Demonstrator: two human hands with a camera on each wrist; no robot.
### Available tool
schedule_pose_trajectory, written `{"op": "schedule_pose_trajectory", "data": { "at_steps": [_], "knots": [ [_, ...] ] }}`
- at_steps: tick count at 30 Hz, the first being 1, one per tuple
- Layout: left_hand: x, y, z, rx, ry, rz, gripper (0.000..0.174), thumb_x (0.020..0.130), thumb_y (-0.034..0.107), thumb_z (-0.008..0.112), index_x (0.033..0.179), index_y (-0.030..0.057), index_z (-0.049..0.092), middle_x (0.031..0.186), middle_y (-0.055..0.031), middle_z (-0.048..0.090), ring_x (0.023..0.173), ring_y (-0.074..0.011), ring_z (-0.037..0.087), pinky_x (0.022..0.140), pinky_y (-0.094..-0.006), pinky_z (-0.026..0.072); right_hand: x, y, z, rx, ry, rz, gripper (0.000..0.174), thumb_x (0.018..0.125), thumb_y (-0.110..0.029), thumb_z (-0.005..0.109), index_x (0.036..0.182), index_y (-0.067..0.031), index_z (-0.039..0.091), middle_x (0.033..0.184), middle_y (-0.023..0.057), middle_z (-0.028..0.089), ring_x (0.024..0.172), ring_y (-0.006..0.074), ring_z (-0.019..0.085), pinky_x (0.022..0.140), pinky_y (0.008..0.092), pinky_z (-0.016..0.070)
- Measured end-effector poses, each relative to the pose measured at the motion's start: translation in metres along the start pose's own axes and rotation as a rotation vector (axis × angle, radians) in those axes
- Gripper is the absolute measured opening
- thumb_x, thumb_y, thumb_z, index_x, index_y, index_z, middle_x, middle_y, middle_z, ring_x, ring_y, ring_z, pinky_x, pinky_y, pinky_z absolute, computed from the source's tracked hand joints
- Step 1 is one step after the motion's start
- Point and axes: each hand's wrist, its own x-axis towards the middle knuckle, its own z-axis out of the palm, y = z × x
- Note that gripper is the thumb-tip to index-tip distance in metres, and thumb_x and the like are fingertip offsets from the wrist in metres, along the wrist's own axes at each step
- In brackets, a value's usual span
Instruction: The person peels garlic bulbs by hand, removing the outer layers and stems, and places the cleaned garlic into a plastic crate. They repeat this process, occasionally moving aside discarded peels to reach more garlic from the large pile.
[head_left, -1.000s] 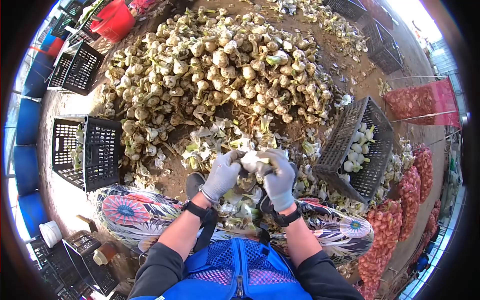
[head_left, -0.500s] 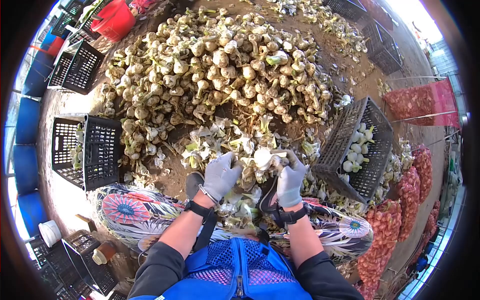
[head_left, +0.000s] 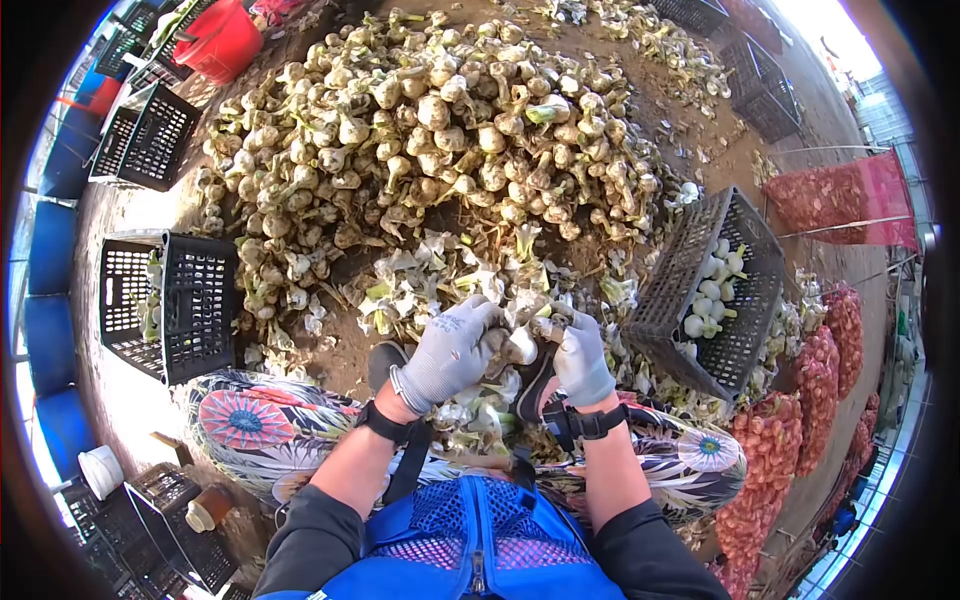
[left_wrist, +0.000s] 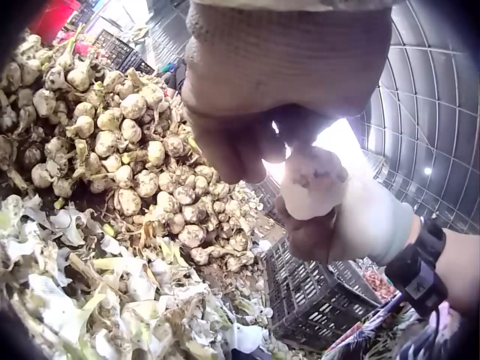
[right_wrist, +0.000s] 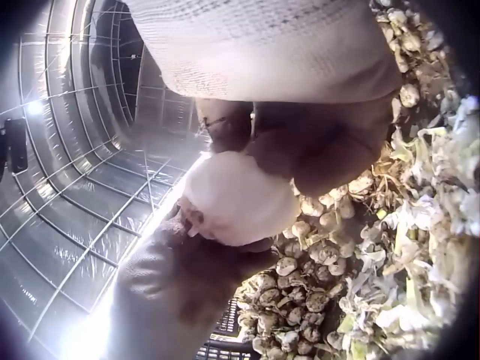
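- Heap (head_left: 430,150): soiled bulbs with dried stalks, spread over the upper middle of the head view, on bare ground.
- Peelings (head_left: 440,270): pale and greenish, strewn across the middle of the head view, below the heap and between the crates.
- Trousers (head_left: 245,430): patterned, one leg at lower left and one at lower right, with a blue vest (head_left: 475,530) at bottom centre.
- Right crate (head_left: 690,290): black, slatted and tilted, right of centre; white bulbs (head_left: 712,300) with short stems lie inside.
- Left crate (head_left: 200,300): black, at middle left, with some pale green pieces in it.
- Sacks (head_left: 765,460): red and full, in a row at lower right.
- Bucket (head_left: 222,45): red, in the upper left corner.
- Left hand (head_left: 455,350): gloved in grey, just left of centre, fingers curled in against the bulb.
- Right hand (head_left: 582,358): gloved alike, just right of centre, gripping the bulb with its fingers; the two hands meet at it.
- Bulb (head_left: 521,345): white, at the centre of the head view, held between both hands above the peelings; its browned root end faces the left wrist camera.
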Motion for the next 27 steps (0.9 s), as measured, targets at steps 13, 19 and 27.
{"op": "schedule_pose_trajectory", "data": {
  "at_steps": [13, 19, 27],
  "knots": [
    [0.003, 0.006, 0.008, -0.165, 0.003, -0.198, 0.048, 0.094, 0.050, 0.059, 0.093, 0.0023, 0.067, 0.079, -0.0186, 0.066, 0.077, -0.0330, 0.067, 0.070, -0.0379, 0.0512, 0.007, 0.040, -0.021, 0.781, 0.111, 0.142, 0.027, 0.092, -0.018, 0.059, 0.112, 0.0006, 0.062, 0.110, 0.0135, 0.066, 0.104, 0.0247, 0.065, 0.091, 0.0383, 0.0548],
    [-0.003, 0.001, 0.018, -0.373, -0.383, -0.449, 0.029, 0.094, 0.027, 0.063, 0.114, 0.0056, 0.066, 0.090, -0.0096, 0.071, 0.080, -0.0130, 0.065, 0.074, -0.0290, 0.0512, 0.005, -0.028, -0.091, 1.049, 0.028, -0.382, 0.044, 0.086, -0.037, 0.069, 0.116, -0.0061, 0.058, 0.095, 0.0006, 0.062, 0.073, 0.0113, 0.056, 0.069, 0.0309, 0.0473],
    [0.006, -0.020, 0.032, -0.194, -0.171, -0.478, 0.039, 0.090, 0.025, 0.063, 0.124, 0.0057, 0.061, 0.109, -0.0218, 0.068, 0.100, -0.0345, 0.067, 0.085, -0.0377, 0.0510, 0.093, -0.036, -0.103, 0.301, 0.270, -0.166, 0.038, 0.089, -0.024, 0.070, 0.120, -0.0043, 0.062, 0.103, 0.0075, 0.067, 0.083, 0.0188, 0.064, 0.078, 0.0331, 0.0529]
  ]
}}
